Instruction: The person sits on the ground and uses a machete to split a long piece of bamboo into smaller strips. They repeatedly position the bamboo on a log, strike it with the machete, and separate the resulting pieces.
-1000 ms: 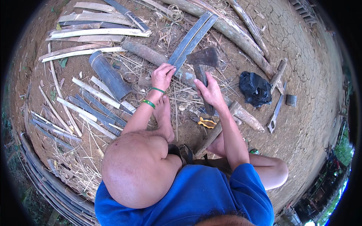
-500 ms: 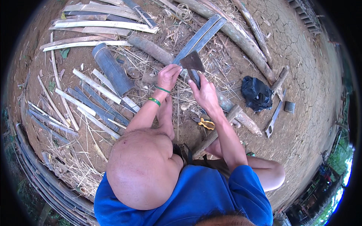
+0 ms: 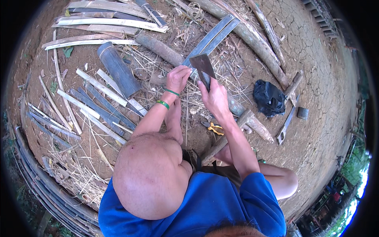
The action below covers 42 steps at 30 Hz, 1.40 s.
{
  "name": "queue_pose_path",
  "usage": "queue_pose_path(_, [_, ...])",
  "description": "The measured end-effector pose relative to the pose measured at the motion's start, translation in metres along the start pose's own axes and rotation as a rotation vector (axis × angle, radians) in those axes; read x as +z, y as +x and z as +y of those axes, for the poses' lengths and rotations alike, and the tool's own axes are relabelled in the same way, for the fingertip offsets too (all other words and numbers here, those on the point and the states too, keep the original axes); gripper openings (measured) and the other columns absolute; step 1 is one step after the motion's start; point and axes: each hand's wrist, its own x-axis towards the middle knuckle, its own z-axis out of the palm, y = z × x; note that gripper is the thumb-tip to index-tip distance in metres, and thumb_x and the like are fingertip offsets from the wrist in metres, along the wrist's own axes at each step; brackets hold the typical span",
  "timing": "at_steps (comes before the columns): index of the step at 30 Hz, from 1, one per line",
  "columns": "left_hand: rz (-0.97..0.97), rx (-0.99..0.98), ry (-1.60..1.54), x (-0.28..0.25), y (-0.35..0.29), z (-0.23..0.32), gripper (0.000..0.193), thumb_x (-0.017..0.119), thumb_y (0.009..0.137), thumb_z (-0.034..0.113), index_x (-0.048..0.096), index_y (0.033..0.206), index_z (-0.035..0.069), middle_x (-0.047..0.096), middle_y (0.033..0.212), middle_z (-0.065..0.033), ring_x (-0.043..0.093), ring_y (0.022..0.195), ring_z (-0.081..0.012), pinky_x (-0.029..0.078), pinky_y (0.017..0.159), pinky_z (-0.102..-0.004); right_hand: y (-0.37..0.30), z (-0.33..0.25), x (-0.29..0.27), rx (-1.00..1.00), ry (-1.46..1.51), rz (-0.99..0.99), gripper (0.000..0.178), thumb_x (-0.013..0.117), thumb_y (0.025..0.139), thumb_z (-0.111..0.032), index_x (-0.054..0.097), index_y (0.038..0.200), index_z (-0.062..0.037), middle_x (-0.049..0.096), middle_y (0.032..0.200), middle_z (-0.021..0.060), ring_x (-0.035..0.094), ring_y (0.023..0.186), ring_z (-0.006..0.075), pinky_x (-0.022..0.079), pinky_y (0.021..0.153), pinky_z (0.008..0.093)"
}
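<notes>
The broad blade (image 3: 203,68) now stands steeper over the long bamboo strip (image 3: 211,40) than it did a second ago, when it lay flatter and further right. The right hand (image 3: 215,96) is wrapped tight on the blade's grip just below the strip. The left hand (image 3: 177,78) clasps the near end of the strip, fingers curled. The step in hand appears to be splitting; the next move likely calls for a squared, steady edge. The strip's long axis runs diagonally, far end pointing up-right.
</notes>
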Motion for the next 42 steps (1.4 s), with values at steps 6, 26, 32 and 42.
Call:
queue_pose_path(6, [-0.031, -0.240, -0.103, -0.009, -0.003, 0.015, 0.027, 0.082, 0.079, 0.012, 0.073, 0.104, 0.005, 0.067, 0.102, -0.0103, 0.068, 0.079, -0.0247, 0.057, 0.070, -0.0364, -0.006, 0.030, 0.008, 0.086, -0.014, 0.009, 0.043, 0.066, 0.097, -0.027, 0.058, 0.126, 0.0037, 0.070, 0.079, 0.0262, 0.073, 0.073, 0.0406, 0.056, 0.066, 0.0474])
queue_pose_path(26, [0.047, -0.104, -0.021, 0.005, 0.002, 0.007, 0.010, 0.080, 0.079, 0.008, 0.075, 0.085, 0.002, 0.066, 0.085, -0.0102, 0.064, 0.081, -0.0305, 0.053, 0.073, -0.0415, -0.003, 0.030, 0.009, 0.164, 0.005, -0.040, 0.045, 0.066, 0.097, -0.031, 0.060, 0.122, 0.0061, 0.070, 0.089, 0.0305, 0.072, 0.084, 0.0448, 0.055, 0.074, 0.0488])
queue_pose_path(32, [0.031, -0.068, 0.018, 0.004, 0.001, 0.007, 0.008, 0.079, 0.079, 0.007, 0.074, 0.084, 0.003, 0.067, 0.086, -0.0096, 0.064, 0.081, -0.0304, 0.053, 0.073, -0.0406, 0.004, 0.026, 0.008, 0.050, -0.022, -0.027, 0.043, 0.066, 0.097, -0.029, 0.059, 0.121, 0.0056, 0.071, 0.087, 0.0291, 0.071, 0.082, 0.0463, 0.056, 0.072, 0.0498])
queue_pose_path(42, [0.006, -0.028, 0.043, 0.002, 0.004, 0.005, 0.007, 0.077, 0.079, 0.006, 0.072, 0.083, 0.004, 0.068, 0.087, -0.0099, 0.064, 0.082, -0.0313, 0.053, 0.073, -0.0405, 0.005, 0.021, 0.013, 0.072, -0.128, -0.077, 0.034, 0.064, 0.097, -0.027, 0.057, 0.113, 0.0025, 0.068, 0.079, 0.0304, 0.068, 0.077, 0.0501, 0.054, 0.068, 0.0557])
